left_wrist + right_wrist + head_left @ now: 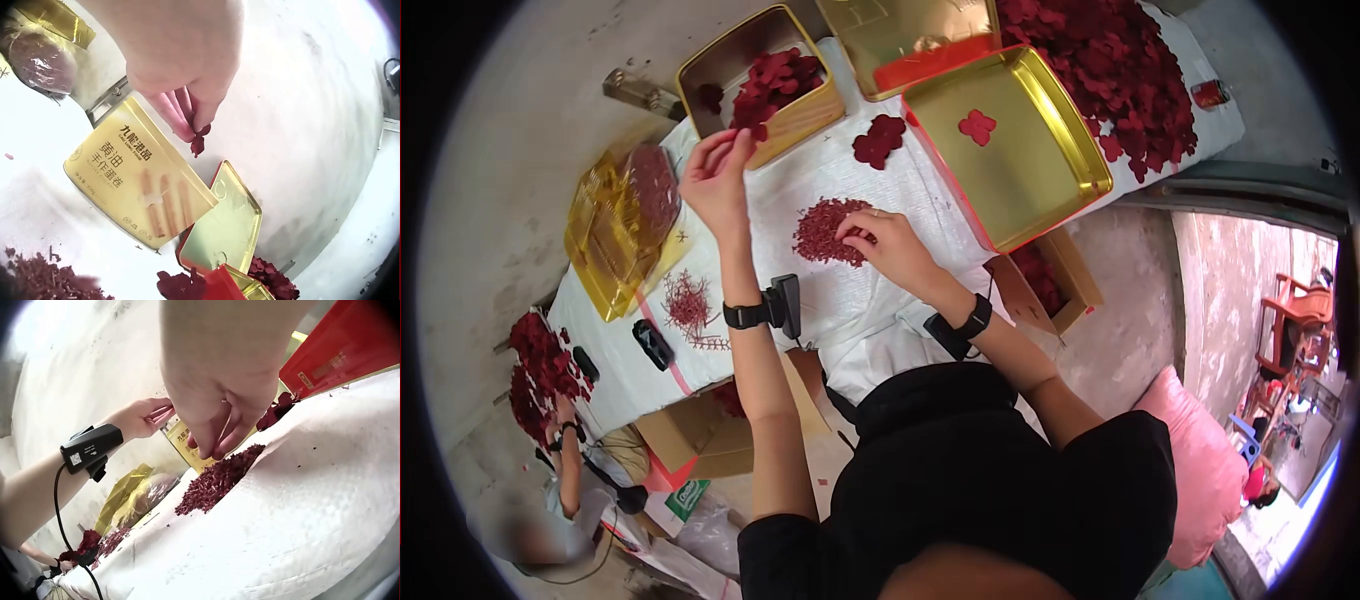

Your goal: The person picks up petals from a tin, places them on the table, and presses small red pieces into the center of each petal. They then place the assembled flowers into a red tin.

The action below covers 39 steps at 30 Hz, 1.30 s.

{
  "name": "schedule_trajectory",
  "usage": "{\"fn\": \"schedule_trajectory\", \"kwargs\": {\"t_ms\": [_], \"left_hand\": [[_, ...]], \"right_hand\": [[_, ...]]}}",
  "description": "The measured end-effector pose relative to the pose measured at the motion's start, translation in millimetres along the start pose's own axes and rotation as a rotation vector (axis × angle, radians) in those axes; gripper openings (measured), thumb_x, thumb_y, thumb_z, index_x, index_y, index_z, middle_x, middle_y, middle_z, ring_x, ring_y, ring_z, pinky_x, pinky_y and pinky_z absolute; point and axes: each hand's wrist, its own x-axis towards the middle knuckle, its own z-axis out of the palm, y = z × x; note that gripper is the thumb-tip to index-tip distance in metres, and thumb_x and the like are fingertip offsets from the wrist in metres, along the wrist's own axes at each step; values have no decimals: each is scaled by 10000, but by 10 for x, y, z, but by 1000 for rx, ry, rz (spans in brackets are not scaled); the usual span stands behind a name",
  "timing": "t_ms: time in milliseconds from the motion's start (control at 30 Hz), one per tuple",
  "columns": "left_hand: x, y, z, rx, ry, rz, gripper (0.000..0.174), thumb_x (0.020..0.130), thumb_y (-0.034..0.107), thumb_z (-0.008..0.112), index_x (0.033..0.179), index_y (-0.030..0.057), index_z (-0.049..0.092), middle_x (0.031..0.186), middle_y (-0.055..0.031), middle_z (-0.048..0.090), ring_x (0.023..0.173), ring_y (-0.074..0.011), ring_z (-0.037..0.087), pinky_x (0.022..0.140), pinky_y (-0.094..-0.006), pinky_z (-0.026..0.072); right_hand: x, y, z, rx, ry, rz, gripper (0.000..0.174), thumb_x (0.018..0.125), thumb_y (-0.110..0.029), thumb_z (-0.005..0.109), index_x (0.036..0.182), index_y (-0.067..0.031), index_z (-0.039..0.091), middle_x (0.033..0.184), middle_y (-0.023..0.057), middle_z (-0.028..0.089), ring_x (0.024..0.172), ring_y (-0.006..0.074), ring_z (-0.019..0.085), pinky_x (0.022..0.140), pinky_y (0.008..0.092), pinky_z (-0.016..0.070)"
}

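Note:
In the left wrist view, my left hand (187,75) pinches a small dark red flower-like piece (198,141) between thumb and fingertips. The hand is over the near rim of a yellow tin (800,125) with dark red petal pieces (775,85) inside. My right hand (887,248) is low at a heap of small red bits (820,228), its curled fingertips close together at the heap's edge. I cannot tell whether a bit is between them. A dark red flower piece (880,142) lies beyond the heap on the white cover.
A shallow gold tin (1010,170) holds one red flower piece (977,127). Behind it stands a gold lid (910,40), beside a large red petal heap (1100,70). Yellow plastic packaging (615,230), thin red stems (687,303) and a black device (652,344) lie left. Another person's hand (565,410) is at far left.

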Motion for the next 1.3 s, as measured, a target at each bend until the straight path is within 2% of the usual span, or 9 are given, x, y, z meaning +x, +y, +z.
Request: {"fn": "schedule_trajectory", "kwargs": {"t_ms": [167,467,667,800,900,1033,1067,1100,1300], "left_hand": [[291,-103,34,105,47,118,179,785,-24,708,946,-59,637,864,-105,674,755,-135,653,706,-234,539],[480,-169,135,372,12,98,158,795,-24,692,942,-55,644,867,-93,672,744,-143,651,703,-243,552],[476,-194,133,331,37,90,139,807,-13,684,934,-39,635,885,-94,664,792,-152,648,750,-256,556],[291,30,282,-44,198,-6,60,829,16,668,847,3,613,887,-75,639,812,-146,633,737,-244,557],[168,62,245,-165,101,-13,121,819,1,678,916,10,605,875,-74,641,818,-129,631,708,-243,552],[-116,55,240,-220,89,-93,197,837,-14,650,1018,-6,572,927,-88,645,856,-147,628,845,-299,527],[-216,107,273,-286,61,-120,196,806,-40,677,980,3,596,933,-81,650,833,-139,636,760,-262,539],[-319,138,254,-240,35,-133,216,823,-41,654,1022,-14,573,930,-88,644,879,-156,632,841,-309,540],[-829,295,86,-230,106,-205,364,734,-84,727,1054,-23,563,995,-109,627,845,-167,663,752,-232,529]], "right_hand": [[12,34,-12,99,79,-17,156,767,48,627,902,-31,620,834,104,642,708,238,632,626,305,503],[19,106,-6,180,15,18,109,748,13,632,841,-41,616,836,90,643,768,265,620,682,347,496],[40,166,21,243,-15,3,107,733,-14,658,830,-41,621,834,82,641,771,267,616,707,348,497],[56,161,-36,127,59,-13,106,705,-20,664,806,-46,643,833,73,652,783,268,621,757,359,499],[98,190,-98,111,46,-61,117,701,-14,657,812,-50,651,832,76,662,796,277,622,770,356,502],[110,-1,-231,376,-49,233,119,749,54,653,850,-10,655,827,62,677,815,134,639,735,264,504],[115,-33,-262,413,-25,192,107,767,58,656,859,5,652,845,59,675,826,114,629,741,249,501],[127,-47,-286,450,1,156,95,784,62,659,869,20,649,862,57,673,837,93,618,748,235,498],[170,-444,-415,779,58,46,140,820,91,621,947,39,597,967,105,625,910,135,610,824,260,500]]}}
